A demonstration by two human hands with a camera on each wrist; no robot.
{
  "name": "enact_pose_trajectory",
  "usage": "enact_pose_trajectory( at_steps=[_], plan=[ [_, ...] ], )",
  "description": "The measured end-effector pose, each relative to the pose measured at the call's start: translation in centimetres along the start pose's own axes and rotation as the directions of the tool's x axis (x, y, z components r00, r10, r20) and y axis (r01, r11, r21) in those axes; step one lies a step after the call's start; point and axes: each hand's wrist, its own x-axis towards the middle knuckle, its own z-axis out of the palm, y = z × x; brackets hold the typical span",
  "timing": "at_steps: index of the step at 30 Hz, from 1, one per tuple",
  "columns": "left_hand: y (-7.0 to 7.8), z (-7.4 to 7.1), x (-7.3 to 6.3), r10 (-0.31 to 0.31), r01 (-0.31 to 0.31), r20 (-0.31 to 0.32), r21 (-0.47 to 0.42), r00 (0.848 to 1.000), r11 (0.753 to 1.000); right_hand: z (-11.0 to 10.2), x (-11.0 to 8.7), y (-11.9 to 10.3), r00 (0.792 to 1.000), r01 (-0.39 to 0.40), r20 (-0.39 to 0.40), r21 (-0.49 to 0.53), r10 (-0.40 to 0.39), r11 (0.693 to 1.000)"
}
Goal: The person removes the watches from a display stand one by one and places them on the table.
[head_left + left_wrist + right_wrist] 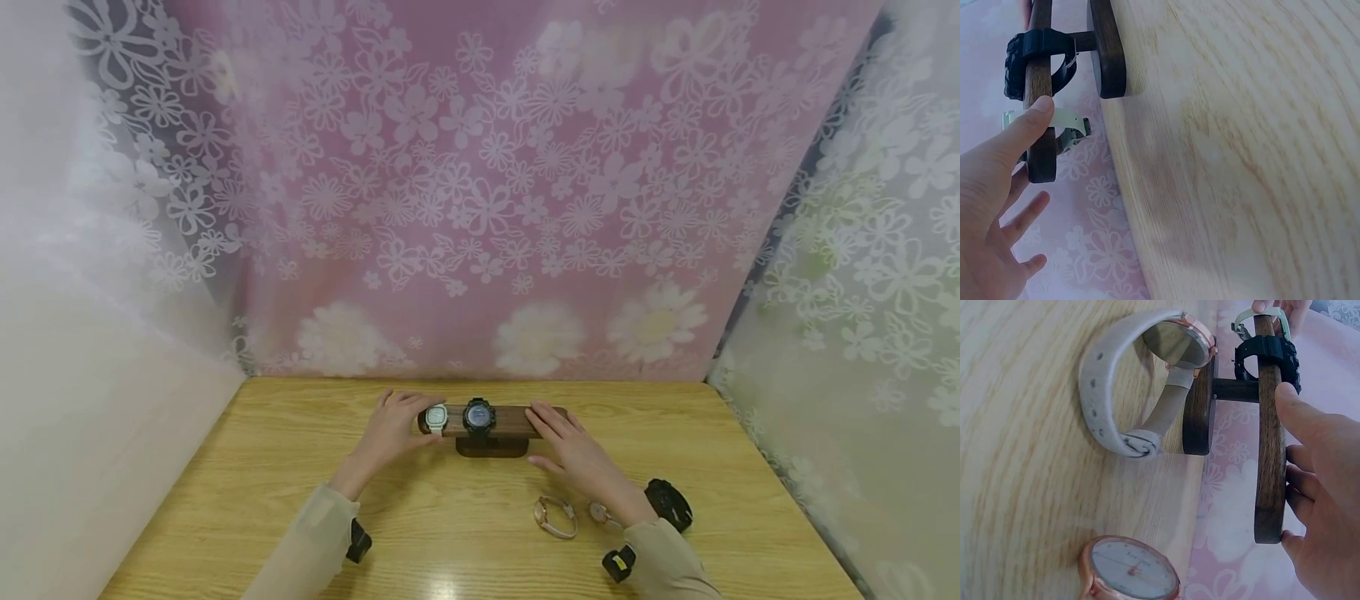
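A dark wooden watch stand (512,422) with a crossbar on a base stands near the table's back edge. On its bar sit a pale green watch (436,417) at the left end and a chunky black watch (478,415) beside it. My left hand (390,427) grips the bar's left end, its thumb on the front by the pale green strap and fingers behind. At the right end, my right hand (577,454) rests its fingers on the bar. The head view shows that thumb in front, apart from the bar.
In front of the stand, a watch with a pale strap and rose-gold case (555,517) lies on the wooden table (435,517). Another rose-gold watch (1132,569) lies close by, partly hidden by my right arm. A black strap-like item (669,505) sits farther right. A flowered curtain (480,208) hangs behind.
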Motion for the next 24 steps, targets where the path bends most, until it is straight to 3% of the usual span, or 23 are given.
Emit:
enact_pose_trajectory(
  at_steps=[11, 24],
  plan=[
    [-0.3, -0.4, -0.5, -0.049, 0.049, 0.005, -0.003, 0.999, 0.999, 0.2, 0.1, -0.2, 1.000, 0.011, -0.011, 0.020, -0.010, 1.000],
    [-1.5, -1.4, -1.8, -0.053, 0.054, -0.051, 0.017, 0.997, 0.998, 0.0, 0.1, -0.2, 1.000, -0.016, -0.006, 0.021, 0.016, 1.000]
  ],
)
